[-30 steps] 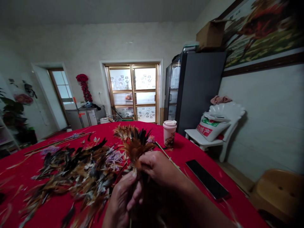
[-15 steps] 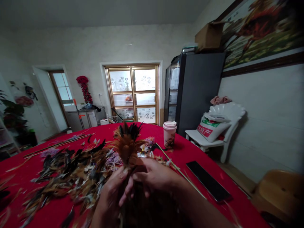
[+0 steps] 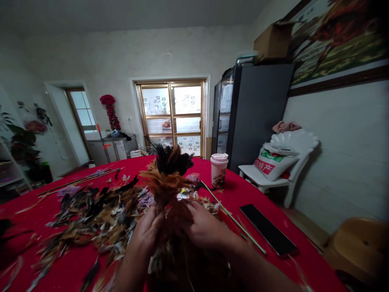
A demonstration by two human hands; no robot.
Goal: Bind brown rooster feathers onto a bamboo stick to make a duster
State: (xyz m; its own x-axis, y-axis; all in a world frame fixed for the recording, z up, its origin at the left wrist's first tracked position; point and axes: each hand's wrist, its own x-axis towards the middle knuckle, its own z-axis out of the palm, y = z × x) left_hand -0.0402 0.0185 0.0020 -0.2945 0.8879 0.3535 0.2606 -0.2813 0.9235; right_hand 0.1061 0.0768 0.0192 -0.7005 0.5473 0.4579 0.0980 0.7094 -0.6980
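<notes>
The feather bundle is held upright above the near side of the table, its base gripped by the left hand; a brown feather appears pinched by the right hand, just beside it. An even spread is probably best served by a firm low grip, with plumes left uncrushed. Red cloth is strewn at left with loose feathers; a phone is laid at right. Far beyond, a sliding door is seen.
</notes>
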